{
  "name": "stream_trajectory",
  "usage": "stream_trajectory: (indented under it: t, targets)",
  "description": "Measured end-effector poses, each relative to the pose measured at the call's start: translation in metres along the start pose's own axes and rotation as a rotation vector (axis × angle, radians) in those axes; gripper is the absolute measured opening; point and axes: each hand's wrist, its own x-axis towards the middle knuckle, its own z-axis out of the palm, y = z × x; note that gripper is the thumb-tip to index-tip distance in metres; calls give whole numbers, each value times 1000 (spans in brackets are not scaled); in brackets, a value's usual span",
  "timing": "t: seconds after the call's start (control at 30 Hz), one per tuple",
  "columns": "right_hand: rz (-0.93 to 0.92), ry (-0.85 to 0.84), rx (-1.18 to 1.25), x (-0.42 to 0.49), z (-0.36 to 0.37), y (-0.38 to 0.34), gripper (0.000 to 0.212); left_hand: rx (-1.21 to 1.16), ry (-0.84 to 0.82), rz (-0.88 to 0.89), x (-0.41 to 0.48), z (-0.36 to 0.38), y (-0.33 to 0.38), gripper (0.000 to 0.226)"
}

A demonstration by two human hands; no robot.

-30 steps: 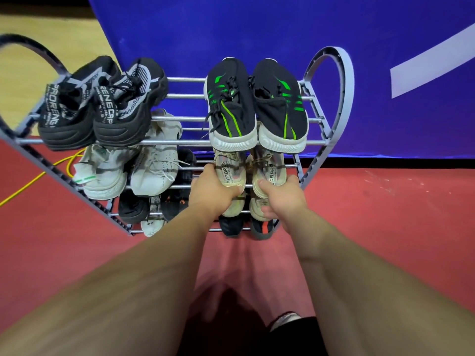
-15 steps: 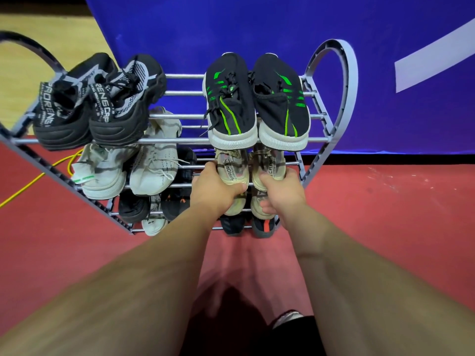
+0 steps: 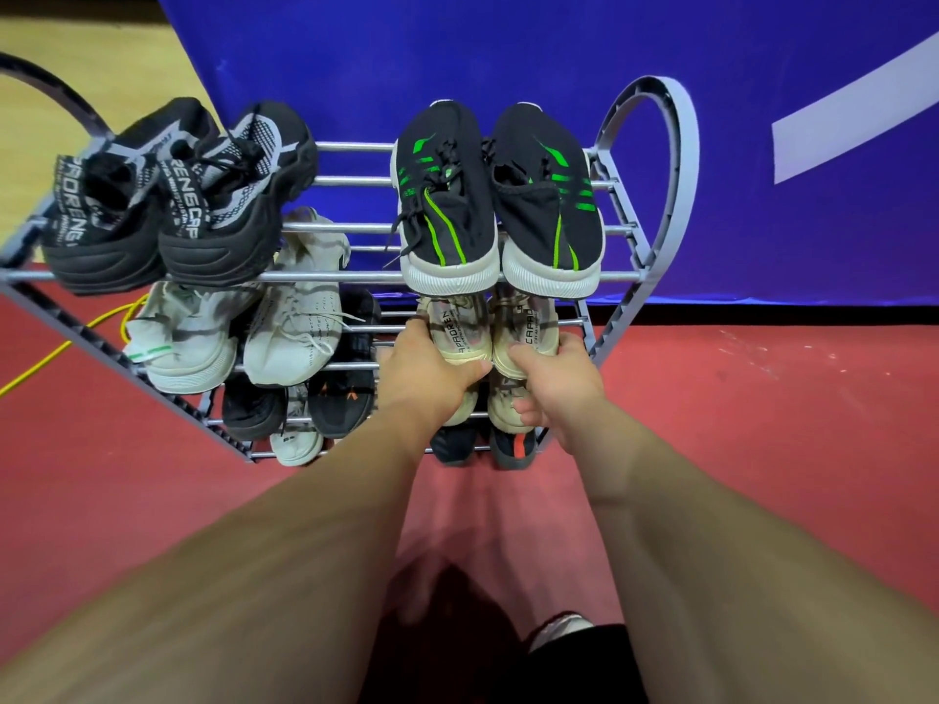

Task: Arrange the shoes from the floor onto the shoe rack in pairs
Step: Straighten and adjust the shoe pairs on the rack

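The shoe rack [image 3: 655, 160] has three tiers of bars. On its top tier sit two pairs: black-and-white sneakers [image 3: 173, 195] at the left end, black shoes with green stripes [image 3: 495, 205] at the right. On the middle tier, two white sneakers [image 3: 239, 322] lie left; at the right the left hand [image 3: 429, 373] and right hand [image 3: 554, 381] each clasp the heel of one of two beige shoes [image 3: 488, 332]. Dark shoes [image 3: 300, 403] crowd the bottom tier; I cannot count them.

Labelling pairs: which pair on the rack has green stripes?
The black pair with white soles on the top tier's right side. The other top-tier pair, on the left, is black and grey.
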Motion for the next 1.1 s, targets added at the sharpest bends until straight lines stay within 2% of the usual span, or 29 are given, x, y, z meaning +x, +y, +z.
stream_trajectory:
  t: [0.1,0.2,0.27,0.37,0.43,0.67,0.8,0.87,0.97,1.03,1.1]
  targets:
    - [-3,-1,-253,-1,-6,-10,53,-25,-89,25,-1,-11,0,65]
    - [-99,91,-477,-7,-6,-29,62,-11,-193,58,-3,-29,2,64]
    - [-194,98,-567,-17,1,-44,54,-3,-207,59,-3,-42,2,62]
    - [-271,-43,-425,-38,22,-56,30,-40,-209,26,-5,-66,-3,40]
    - [-266,-157,-385,-49,40,-56,28,-53,-194,24,-7,-84,-10,24]
    - [-205,-436,-375,-60,108,-53,19,-114,-76,-97,3,-151,-69,15]
    - [-68,-536,-395,-65,144,-46,29,-169,86,-218,9,-192,-102,11]
    - [-10,-558,-399,-65,159,-42,39,-156,192,-295,11,-207,-112,17]
    - [83,-566,-332,-66,175,-36,54,-91,367,-417,12,-216,-119,52]
    - [151,-583,-260,-65,183,-35,60,-68,389,-477,12,-215,-125,69]
    - [210,-612,-179,-64,190,-35,64,-92,341,-477,15,-211,-130,79]
